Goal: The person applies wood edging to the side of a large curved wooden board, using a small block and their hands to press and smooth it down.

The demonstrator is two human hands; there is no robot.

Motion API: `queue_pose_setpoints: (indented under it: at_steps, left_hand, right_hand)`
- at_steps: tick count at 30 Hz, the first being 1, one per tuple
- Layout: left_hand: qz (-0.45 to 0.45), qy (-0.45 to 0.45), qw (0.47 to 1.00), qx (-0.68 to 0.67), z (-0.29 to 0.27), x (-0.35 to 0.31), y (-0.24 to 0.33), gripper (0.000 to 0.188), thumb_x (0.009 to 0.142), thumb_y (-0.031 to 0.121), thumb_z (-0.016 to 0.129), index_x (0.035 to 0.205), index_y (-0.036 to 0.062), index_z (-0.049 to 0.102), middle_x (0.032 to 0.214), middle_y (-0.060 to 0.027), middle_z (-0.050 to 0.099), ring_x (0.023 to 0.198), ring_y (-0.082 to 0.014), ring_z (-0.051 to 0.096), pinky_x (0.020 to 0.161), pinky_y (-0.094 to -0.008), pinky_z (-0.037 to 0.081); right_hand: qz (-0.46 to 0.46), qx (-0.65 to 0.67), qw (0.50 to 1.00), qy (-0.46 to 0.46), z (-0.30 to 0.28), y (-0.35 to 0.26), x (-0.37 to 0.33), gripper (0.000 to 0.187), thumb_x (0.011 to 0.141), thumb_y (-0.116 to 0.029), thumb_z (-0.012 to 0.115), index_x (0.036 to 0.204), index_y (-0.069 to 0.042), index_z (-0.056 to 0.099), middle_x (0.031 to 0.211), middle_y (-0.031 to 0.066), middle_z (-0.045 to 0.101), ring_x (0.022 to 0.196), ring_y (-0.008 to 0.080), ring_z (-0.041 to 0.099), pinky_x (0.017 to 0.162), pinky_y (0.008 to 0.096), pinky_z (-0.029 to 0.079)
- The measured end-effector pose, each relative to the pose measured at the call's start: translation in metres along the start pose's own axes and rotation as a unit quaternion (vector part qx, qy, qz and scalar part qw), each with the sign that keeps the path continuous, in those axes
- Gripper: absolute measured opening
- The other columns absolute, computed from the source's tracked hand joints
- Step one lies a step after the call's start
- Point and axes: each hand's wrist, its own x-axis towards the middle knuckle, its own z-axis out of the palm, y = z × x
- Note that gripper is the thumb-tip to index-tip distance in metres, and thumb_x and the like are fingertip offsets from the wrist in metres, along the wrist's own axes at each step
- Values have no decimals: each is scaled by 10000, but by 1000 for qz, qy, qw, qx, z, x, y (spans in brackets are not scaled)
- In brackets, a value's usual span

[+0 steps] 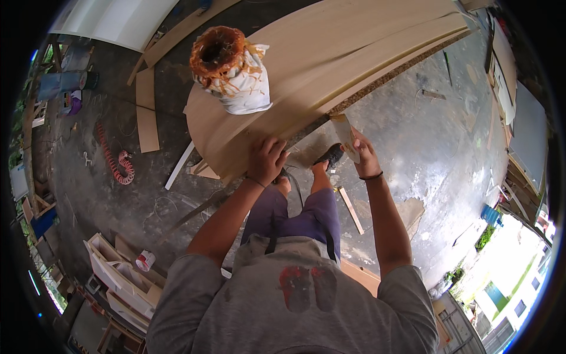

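One half-curled left hand (267, 159), grip unclear, rests on a wooden panel (365, 29); right hand (368, 154) grips a flat piece (342, 134); crusted container (239, 88) upper left, coiled hose (105, 147) left

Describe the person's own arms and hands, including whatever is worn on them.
The left hand and right hand are ungloved. A thin dark band circles each wrist. The forearms are bare, below loose, short grey sleeves.

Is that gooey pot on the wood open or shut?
Open: no lid covers the pot, and a dark hollow shows inside its amber-crusted rim. How full it is, I cannot tell.
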Motion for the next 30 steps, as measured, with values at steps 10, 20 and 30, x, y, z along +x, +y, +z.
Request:
queue_pose_setpoints:
  at_steps: [10,20,30]
  left_hand:
    - [0,-1,1000,-3,1,-12,-7,246,829,227,701,1039,101,686,935,-51,577,874,-272,567,774,-414,440]
    - [-5,-7,1000,30,-3,-7,0,255,822,229,713,1042,102,696,926,-39,596,850,-256,582,772,-419,417]
    - [15,10,998,52,-1,-7,-5,256,819,241,710,1038,110,695,922,-38,596,854,-239,591,764,-406,412]
  right_hand:
    - [-178,-611,766,95,62,0,-5,672,621,-474,796,1230,-226,660,1422,130,461,1315,332,390,1023,540,263]
    - [-145,-647,742,104,60,34,1,661,664,-514,765,1271,-299,620,1499,80,366,1380,313,296,1035,687,141]
    - [-132,-672,725,71,63,-6,11,617,666,-497,754,1230,-272,645,1434,74,437,1354,303,327,1018,740,159]
